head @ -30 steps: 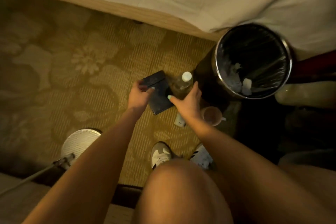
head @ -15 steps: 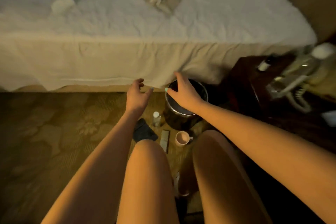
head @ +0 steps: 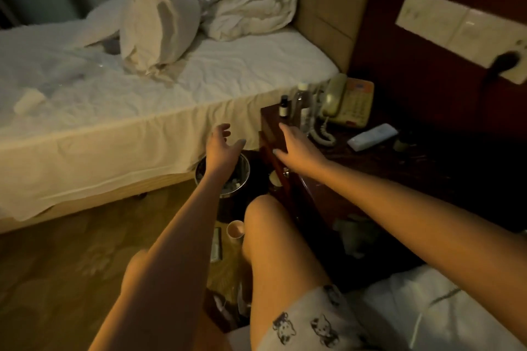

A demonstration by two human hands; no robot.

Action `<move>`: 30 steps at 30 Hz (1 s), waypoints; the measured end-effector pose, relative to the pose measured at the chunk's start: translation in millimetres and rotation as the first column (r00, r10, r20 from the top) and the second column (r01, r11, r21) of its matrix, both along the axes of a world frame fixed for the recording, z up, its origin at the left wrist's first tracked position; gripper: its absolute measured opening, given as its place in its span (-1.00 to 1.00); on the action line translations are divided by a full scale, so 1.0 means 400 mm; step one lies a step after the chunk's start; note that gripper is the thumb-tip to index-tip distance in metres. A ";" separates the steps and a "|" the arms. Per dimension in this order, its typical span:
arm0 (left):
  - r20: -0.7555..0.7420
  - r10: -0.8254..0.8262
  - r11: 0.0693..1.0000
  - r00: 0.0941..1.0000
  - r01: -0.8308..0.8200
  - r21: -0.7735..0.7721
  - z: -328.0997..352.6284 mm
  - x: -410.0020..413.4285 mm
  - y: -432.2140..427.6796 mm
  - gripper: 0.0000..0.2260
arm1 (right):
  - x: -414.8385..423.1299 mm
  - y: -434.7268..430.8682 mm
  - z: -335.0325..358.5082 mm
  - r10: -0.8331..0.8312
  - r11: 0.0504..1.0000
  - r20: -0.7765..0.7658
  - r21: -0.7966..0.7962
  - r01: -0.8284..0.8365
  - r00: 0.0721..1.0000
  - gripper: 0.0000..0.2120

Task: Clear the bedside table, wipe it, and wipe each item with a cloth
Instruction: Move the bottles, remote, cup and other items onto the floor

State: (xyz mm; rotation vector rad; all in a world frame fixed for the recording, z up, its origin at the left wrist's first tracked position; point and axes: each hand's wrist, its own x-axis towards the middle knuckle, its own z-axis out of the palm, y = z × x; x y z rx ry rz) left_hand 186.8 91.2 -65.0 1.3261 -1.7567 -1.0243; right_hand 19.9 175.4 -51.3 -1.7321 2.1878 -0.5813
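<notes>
The right hand (head: 296,148), fingers extended and empty, is over the front corner of the dark wooden bedside table (head: 370,162), near the small dark bottle (head: 283,106); the left hand (head: 221,145), likewise empty and spread, is above the round metal bin (head: 241,179).

Table (head: 399,174) is dark reddish wood, varnished and kinda glossy along the front edge. Bin (head: 236,188) is shiny polished metal. Sheet (head: 171,100) is white cloth, matt and really creased. Phone (head: 348,102) and remote (head: 372,137) look like smooth pale plastic. Carpet (head: 57,251) is matt, woven-looking.
</notes>
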 end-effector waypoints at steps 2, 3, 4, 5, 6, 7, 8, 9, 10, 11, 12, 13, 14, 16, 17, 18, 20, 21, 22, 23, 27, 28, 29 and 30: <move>-0.017 -0.040 0.999 0.999 0.040 0.016 0.003 -0.074 0.045 -0.54 | -0.072 0.057 -0.004 -0.037 0.999 -0.009 -0.002 0.037 0.999 -0.36; -0.019 -0.056 0.998 0.998 0.057 0.022 0.002 -0.106 0.061 -0.54 | -0.108 0.083 -0.004 -0.065 0.998 -0.011 -0.002 0.065 0.998 -0.38; -0.021 -0.077 0.997 0.997 0.078 0.025 -0.002 -0.139 0.073 -0.53 | -0.146 0.110 -0.006 -0.100 0.995 -0.014 -0.002 0.100 0.995 -0.39; -0.015 -0.101 0.994 0.995 0.102 0.026 -0.005 -0.171 0.085 -0.54 | -0.183 0.139 -0.008 -0.139 0.990 -0.009 0.001 0.139 0.990 -0.39; -0.013 -0.124 0.992 0.992 0.124 0.027 -0.008 -0.203 0.094 -0.55 | -0.220 0.167 -0.013 -0.179 0.984 0.004 0.006 0.179 0.984 -0.38; 0.002 -0.147 0.989 0.989 0.147 0.025 -0.008 -0.234 0.106 -0.56 | -0.257 0.195 -0.021 -0.212 0.977 0.017 0.017 0.212 0.977 -0.38; 0.018 -0.173 0.985 0.985 0.173 0.021 -0.014 -0.265 0.112 -0.55 | -0.293 0.222 -0.028 -0.239 0.971 0.023 0.037 0.238 0.971 -0.38; 0.041 -0.203 0.979 0.978 0.203 0.017 -0.017 -0.296 0.119 -0.54 | -0.329 0.248 -0.036 -0.261 0.964 0.013 0.055 0.260 0.965 -0.38; 0.066 -0.235 0.972 0.970 0.234 0.017 -0.022 -0.325 0.123 -0.52 | -0.365 0.271 -0.043 -0.279 0.958 -0.010 0.068 0.279 0.960 -0.39; 0.097 -0.271 0.963 0.958 0.271 0.017 -0.023 -0.352 0.128 -0.52 | -0.400 0.293 -0.048 -0.299 0.951 -0.033 0.072 0.301 0.954 -0.40; 0.134 -0.302 0.953 0.944 0.304 0.012 -0.024 -0.380 0.127 -0.52 | -0.435 0.312 -0.050 -0.327 0.942 -0.045 0.066 0.330 0.944 -0.41; 0.180 -0.324 0.944 0.929 0.330 -0.005 -0.022 -0.406 0.126 -0.53 | -0.467 0.327 -0.052 -0.361 0.931 -0.051 0.048 0.363 0.931 -0.41; 0.215 -0.335 0.937 0.917 0.349 -0.031 -0.021 -0.433 0.121 -0.54 | -0.499 0.337 -0.052 -0.398 0.916 -0.049 0.026 0.400 0.916 -0.42; 0.238 -0.348 0.930 0.907 0.367 -0.037 -0.019 -0.487 0.113 -0.54 | -0.554 0.346 -0.054 -0.469 0.883 -0.014 0.000 0.469 0.883 -0.45; 0.242 -0.359 0.926 0.902 0.377 -0.033 -0.015 -0.513 0.115 -0.53 | -0.576 0.345 -0.056 -0.496 0.868 0.013 0.000 0.496 0.868 -0.46; 0.249 -0.373 0.919 0.894 0.393 -0.034 -0.019 -0.541 0.113 -0.53 | -0.595 0.343 -0.059 -0.520 0.854 0.044 0.001 0.520 0.853 -0.46; 0.302 -0.408 0.898 0.862 0.439 -0.040 -0.033 -0.590 0.114 -0.53 | -0.626 0.334 -0.070 -0.567 0.822 0.110 0.003 0.570 0.816 -0.41; 0.337 -0.425 0.885 0.840 0.464 -0.039 -0.042 -0.610 0.117 -0.52 | -0.636 0.331 -0.076 -0.587 0.806 0.146 0.007 0.593 0.796 -0.38; 0.364 -0.438 0.876 0.822 0.481 -0.030 -0.049 -0.629 0.120 -0.51 | -0.645 0.328 -0.083 -0.603 0.791 0.181 0.015 0.611 0.777 -0.35; 0.383 -0.444 0.872 0.810 0.489 -0.022 -0.058 -0.649 0.121 -0.50 | -0.654 0.325 -0.092 -0.615 0.781 0.210 0.025 0.624 0.760 -0.32; 0.436 -0.450 0.868 0.779 0.496 0.009 -0.091 -0.720 0.119 -0.40 | -0.696 0.306 -0.131 -0.608 0.785 0.253 0.050 0.617 0.753 -0.25; 0.465 -0.464 0.857 0.754 0.515 0.022 -0.100 -0.735 0.116 -0.37 | -0.708 0.299 -0.140 -0.606 0.786 0.262 0.047 0.617 0.751 -0.24; 0.499 -0.480 0.844 0.721 0.534 0.041 -0.109 -0.748 0.112 -0.33 | -0.719 0.291 -0.150 -0.606 0.784 0.264 0.041 0.619 0.750 -0.25; 0.529 -0.493 0.834 0.691 0.549 0.060 -0.121 -0.759 0.108 -0.29 | -0.728 0.284 -0.161 -0.608 0.782 0.263 0.034 0.622 0.749 -0.26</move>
